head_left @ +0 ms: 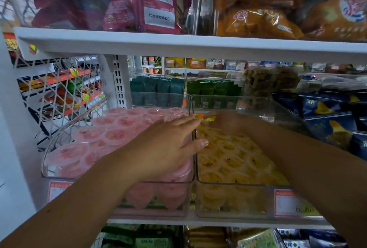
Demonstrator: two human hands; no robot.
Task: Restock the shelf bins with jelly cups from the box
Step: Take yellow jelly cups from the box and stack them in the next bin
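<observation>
**Fingers (186,121) flat on the pink cups, other hand deep in the yellow bin**

Fingers of the left hand (168,144) lie straight and slightly apart, palm down on the pink jelly cups (111,134). The thumb reaches over the wall between the two bins. The left bin (49,148) is heaped to its rim with these cups.

The right hand (224,122) reaches to the rear of the right bin (258,104), above the yellow jelly cups (228,154). A scrap of yellow shows at its fingertips. Blur and the clear wall hide whether those fingers are pinching a cup or only pushing, so I cannot tell.

Both bins sit side by side on the shelf (178,222), and both look nearly full. The box is out of view.

This looks like the settling step: loose cups are being pressed level and nudged back so the piles stay inside. Next, the right hand probably needs to seat the rear cups, then come out low under the shelf above. The left hand should lift gently, because the heaped pink cups could slide over the front lip.
</observation>
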